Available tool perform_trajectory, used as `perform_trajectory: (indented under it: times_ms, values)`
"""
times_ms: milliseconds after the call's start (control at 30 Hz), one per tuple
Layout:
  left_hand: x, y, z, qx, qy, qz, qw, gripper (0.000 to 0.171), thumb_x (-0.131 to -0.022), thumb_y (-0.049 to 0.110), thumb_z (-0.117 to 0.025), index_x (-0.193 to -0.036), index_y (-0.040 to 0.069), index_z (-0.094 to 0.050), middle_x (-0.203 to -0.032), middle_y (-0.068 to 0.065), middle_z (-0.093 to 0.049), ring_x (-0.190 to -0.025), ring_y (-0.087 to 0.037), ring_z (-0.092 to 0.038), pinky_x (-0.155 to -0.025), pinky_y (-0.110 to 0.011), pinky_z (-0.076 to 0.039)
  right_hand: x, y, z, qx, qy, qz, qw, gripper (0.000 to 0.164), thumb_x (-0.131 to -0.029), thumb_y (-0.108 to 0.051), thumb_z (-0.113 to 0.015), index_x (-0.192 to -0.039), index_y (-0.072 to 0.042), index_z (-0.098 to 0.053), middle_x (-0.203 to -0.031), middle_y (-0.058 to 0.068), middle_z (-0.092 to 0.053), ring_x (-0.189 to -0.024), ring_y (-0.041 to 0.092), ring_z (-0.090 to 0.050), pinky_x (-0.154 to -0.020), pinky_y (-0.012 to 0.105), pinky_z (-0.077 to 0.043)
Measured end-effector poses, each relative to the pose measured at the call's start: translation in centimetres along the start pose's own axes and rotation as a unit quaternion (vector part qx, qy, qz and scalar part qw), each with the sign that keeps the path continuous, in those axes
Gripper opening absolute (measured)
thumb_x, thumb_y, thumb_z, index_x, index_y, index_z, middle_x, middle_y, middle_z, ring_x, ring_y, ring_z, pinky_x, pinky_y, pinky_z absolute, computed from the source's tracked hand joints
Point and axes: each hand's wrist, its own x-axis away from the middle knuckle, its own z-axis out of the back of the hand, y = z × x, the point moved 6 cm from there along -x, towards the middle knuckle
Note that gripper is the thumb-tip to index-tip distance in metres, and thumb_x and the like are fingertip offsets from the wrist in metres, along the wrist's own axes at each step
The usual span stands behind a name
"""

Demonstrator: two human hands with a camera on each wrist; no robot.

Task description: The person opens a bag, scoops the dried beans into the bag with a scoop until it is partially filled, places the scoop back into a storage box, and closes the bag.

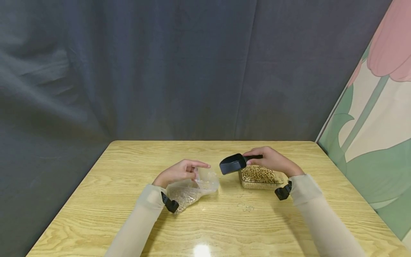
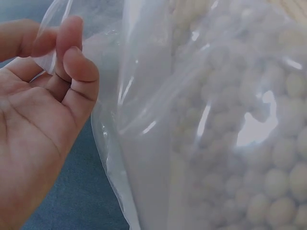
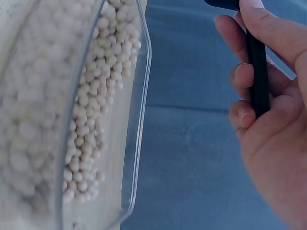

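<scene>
Your left hand [image 1: 179, 172] pinches the bag [image 1: 189, 195] left of the box [image 1: 260, 185], above which your right hand [image 1: 272, 159] grips the scoop [image 1: 236, 163].

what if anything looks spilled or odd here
No clear spill shows on the wooden table. The one oddity is a patch of faint marks in front of the clear container of beans; whether scratches, residue or reflections, I cannot tell.
</scene>
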Motion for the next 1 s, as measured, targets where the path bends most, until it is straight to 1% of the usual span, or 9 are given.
perform_trajectory:
  times_ms: [33,200,333,433,567,800,933,1000]
  values:
    - [0.0,0.0,0.0,0.001,0.0,0.001,1.0,0.05,-0.09,-0.008,-0.047,-0.14,-0.003,-0.047,-0.08,-0.033,-0.058,-0.07,-0.038,-0.061,-0.076,-0.048,-0.056,0.1,0.2,0.2,0.002,0.005,-0.002,1.0,0.038,-0.091,-0.023,-0.064,-0.126,-0.008,-0.064,-0.125,0.016,-0.063,-0.109,0.03,-0.063,-0.084,0.041,-0.052]
    - [0.0,0.1,-0.1,0.003,-0.001,0.004,1.0,0.051,-0.089,-0.007,-0.047,-0.14,-0.003,-0.046,-0.08,-0.033,-0.058,-0.07,-0.039,-0.061,-0.077,-0.047,-0.056,0.7,0.9,1.2,0.017,0.02,-0.016,1.0,0.037,-0.091,-0.021,-0.065,-0.125,-0.007,-0.065,-0.126,0.019,-0.062,-0.111,0.033,-0.062,-0.088,0.046,-0.051]
    - [0.1,0.0,-0.1,0.001,0.0,0.003,1.0,0.052,-0.089,-0.006,-0.047,-0.141,-0.002,-0.046,-0.087,-0.032,-0.059,-0.071,-0.04,-0.06,-0.076,-0.047,-0.056,1.2,1.5,2.0,0.026,0.022,-0.027,0.999,0.036,-0.091,-0.02,-0.066,-0.124,-0.006,-0.066,-0.126,0.019,-0.063,-0.111,0.034,-0.062,-0.087,0.047,-0.051]
    - [0.1,0.0,0.0,0.001,0.001,0.003,1.0,0.052,-0.09,-0.005,-0.047,-0.141,0.0,-0.046,-0.087,-0.033,-0.059,-0.071,-0.042,-0.06,-0.077,-0.045,-0.056,1.6,1.9,2.6,0.03,0.02,-0.035,0.999,0.036,-0.091,-0.021,-0.066,-0.124,-0.006,-0.066,-0.125,0.02,-0.063,-0.109,0.033,-0.062,-0.086,0.047,-0.052]
    - [0.2,0.0,-0.1,0.008,-0.004,0.003,1.0,0.052,-0.09,-0.006,-0.047,-0.141,0.0,-0.046,-0.08,-0.037,-0.058,-0.073,-0.045,-0.061,-0.078,-0.046,-0.056,2.3,2.2,3.3,0.042,0.013,-0.043,0.998,0.037,-0.091,-0.023,-0.065,-0.123,-0.005,-0.066,-0.124,0.02,-0.063,-0.106,0.031,-0.064,-0.084,0.045,-0.052]
    - [0.2,0.0,-0.2,0.011,-0.006,0.004,0.9999,0.051,-0.091,-0.007,-0.046,-0.141,-0.001,-0.045,-0.079,-0.038,-0.057,-0.071,-0.046,-0.06,-0.079,-0.049,-0.056,3.3,2.8,4.8,0.073,0.014,-0.036,0.997,0.033,-0.089,-0.017,-0.067,-0.119,-0.003,-0.068,-0.117,0.019,-0.067,-0.099,0.026,-0.065,-0.077,0.036,-0.052]
    - [0.2,0.1,-0.1,0.008,-0.007,0.002,0.9999,0.05,-0.091,-0.007,-0.046,-0.141,-0.002,-0.045,-0.079,-0.038,-0.056,-0.069,-0.046,-0.059,-0.079,-0.049,-0.056,3.7,3.1,5.5,0.098,0.012,-0.027,0.995,0.03,-0.088,-0.014,-0.068,-0.116,-0.004,-0.07,-0.113,0.017,-0.069,-0.098,0.028,-0.066,-0.074,0.032,-0.052]
    - [0.2,0.1,-0.1,0.008,-0.007,0.002,0.9999,0.051,-0.091,-0.007,-0.046,-0.141,-0.002,-0.045,-0.078,-0.038,-0.057,-0.069,-0.046,-0.059,-0.079,-0.049,-0.056,4.0,3.2,5.7,0.108,0.009,-0.025,0.994,0.029,-0.087,-0.013,-0.068,-0.114,-0.003,-0.071,-0.112,0.017,-0.069,-0.098,0.03,-0.066,-0.074,0.034,-0.053]
